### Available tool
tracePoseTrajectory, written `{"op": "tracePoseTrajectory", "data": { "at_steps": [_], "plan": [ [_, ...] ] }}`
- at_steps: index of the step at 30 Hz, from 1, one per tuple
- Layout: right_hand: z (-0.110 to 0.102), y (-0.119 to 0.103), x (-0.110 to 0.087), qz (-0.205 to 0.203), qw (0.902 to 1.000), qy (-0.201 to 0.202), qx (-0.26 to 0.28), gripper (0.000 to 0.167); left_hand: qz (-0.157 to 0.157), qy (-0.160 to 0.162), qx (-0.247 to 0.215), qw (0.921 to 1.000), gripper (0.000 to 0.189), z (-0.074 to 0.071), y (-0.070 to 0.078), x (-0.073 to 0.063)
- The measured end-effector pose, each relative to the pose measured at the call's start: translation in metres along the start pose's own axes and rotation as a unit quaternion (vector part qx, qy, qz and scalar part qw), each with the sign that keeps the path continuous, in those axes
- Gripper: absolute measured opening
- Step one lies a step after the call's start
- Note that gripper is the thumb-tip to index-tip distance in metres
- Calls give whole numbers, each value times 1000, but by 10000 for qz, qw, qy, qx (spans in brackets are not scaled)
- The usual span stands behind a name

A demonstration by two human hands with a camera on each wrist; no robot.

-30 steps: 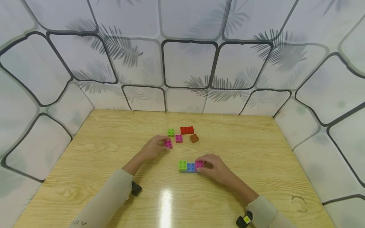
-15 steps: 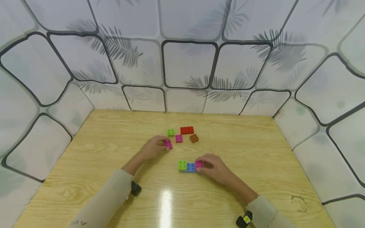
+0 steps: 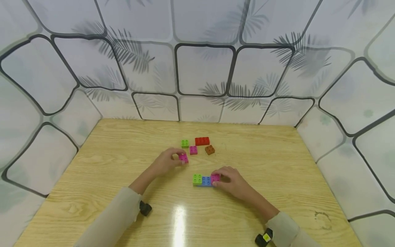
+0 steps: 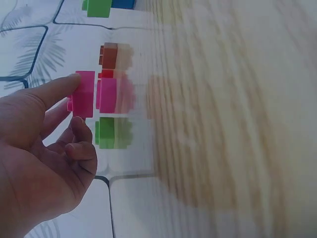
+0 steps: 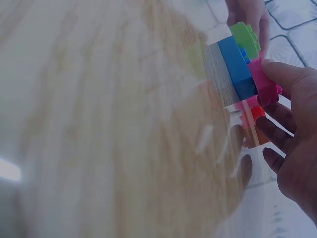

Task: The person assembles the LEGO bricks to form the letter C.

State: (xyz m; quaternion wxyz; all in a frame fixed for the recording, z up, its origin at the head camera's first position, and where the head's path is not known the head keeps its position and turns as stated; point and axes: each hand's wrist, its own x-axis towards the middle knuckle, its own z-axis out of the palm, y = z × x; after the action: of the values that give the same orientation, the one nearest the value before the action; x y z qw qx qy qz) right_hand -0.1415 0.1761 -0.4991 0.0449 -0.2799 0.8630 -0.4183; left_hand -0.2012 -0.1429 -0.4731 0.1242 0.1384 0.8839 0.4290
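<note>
My left hand (image 3: pixel 165 164) pinches a pink toy building brick (image 3: pixel 184 158) between thumb and fingers. In the left wrist view that pink brick (image 4: pixel 84 94) appears lifted off the tabletop. Nearer to me, my right hand (image 3: pixel 234 182) pinches another pink brick (image 3: pixel 215 178) at the right end of a longer blue brick (image 3: pixel 206 181). A lime green brick (image 3: pixel 197 179) sits on the blue brick's left end, with blue studs showing between the two. From the right wrist, the pink brick (image 5: pixel 265 85) looks slightly tilted against the blue brick (image 5: pixel 235 67); whether it is fully seated I cannot tell.
Behind the hands on the wooden table (image 3: pixel 262 154) lie a small green brick (image 3: pixel 184 143), a long red brick (image 3: pixel 202 141), a pink brick (image 3: pixel 193 150) and a brown brick (image 3: pixel 210 150). Patterned white panels (image 3: pixel 203 68) wall in the back and sides.
My left hand has shifted slightly right and nearer to me, carrying its pink brick away from the loose bricks. The right hand stays at the blue brick.
</note>
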Motion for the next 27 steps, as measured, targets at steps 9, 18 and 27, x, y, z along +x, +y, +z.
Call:
{"op": "tracePoseTrajectory", "data": {
  "at_steps": [9,18,27],
  "plan": [
    [-1,-3,-1,130,9999,-71,66,32,54,-167,-261,9995,42,7,13,-11],
    [-1,-1,1,111,9999,-82,-11,33,305,-501,-369,9976,43,14,26,-23],
    [-1,0,2,70,9999,-88,-14,33,489,-824,-233,9951,41,22,35,-31]
  ]
}}
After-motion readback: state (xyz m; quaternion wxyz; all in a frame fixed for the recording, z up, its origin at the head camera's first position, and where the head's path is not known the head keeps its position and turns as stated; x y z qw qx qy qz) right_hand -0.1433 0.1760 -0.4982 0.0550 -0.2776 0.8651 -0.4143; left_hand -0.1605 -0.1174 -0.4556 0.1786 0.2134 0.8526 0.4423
